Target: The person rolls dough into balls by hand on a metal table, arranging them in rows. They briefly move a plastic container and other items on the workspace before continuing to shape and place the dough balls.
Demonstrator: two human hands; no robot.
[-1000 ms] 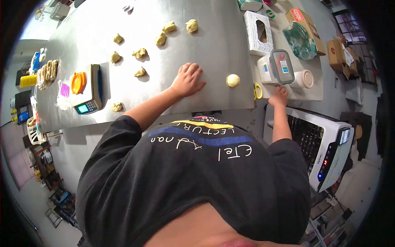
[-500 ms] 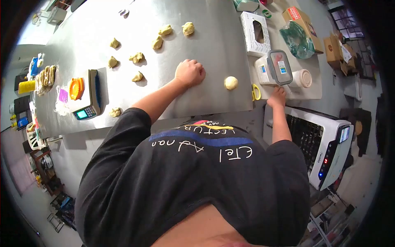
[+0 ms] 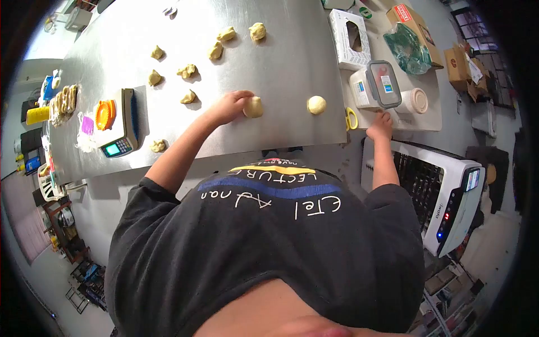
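A person's left hand (image 3: 229,108), loosely open, touches a dough ball (image 3: 254,107) on a stainless-steel table (image 3: 286,67). The right hand (image 3: 380,127) rests at the edge of a side table (image 3: 429,121), near a gray-lidded container (image 3: 364,89); whether its fingers are open or gripping anything cannot be told. Between the hands, a smoother, paler dough ball (image 3: 316,105) sits near the steel table's edge, close to yellow-handled scissors (image 3: 351,119). Seven rough dough pieces (image 3: 187,71) lie scattered beyond and to the left of the left hand, while another lump (image 3: 158,146) sits nearer the person, beside a lit digital scale (image 3: 126,135) bearing an orange plastic piece (image 3: 103,115). At right are a white lidded cup (image 3: 414,101), a white carton (image 3: 341,42), a green plastic bag (image 3: 408,50) and, below, an Iwata-branded appliance (image 3: 452,188).
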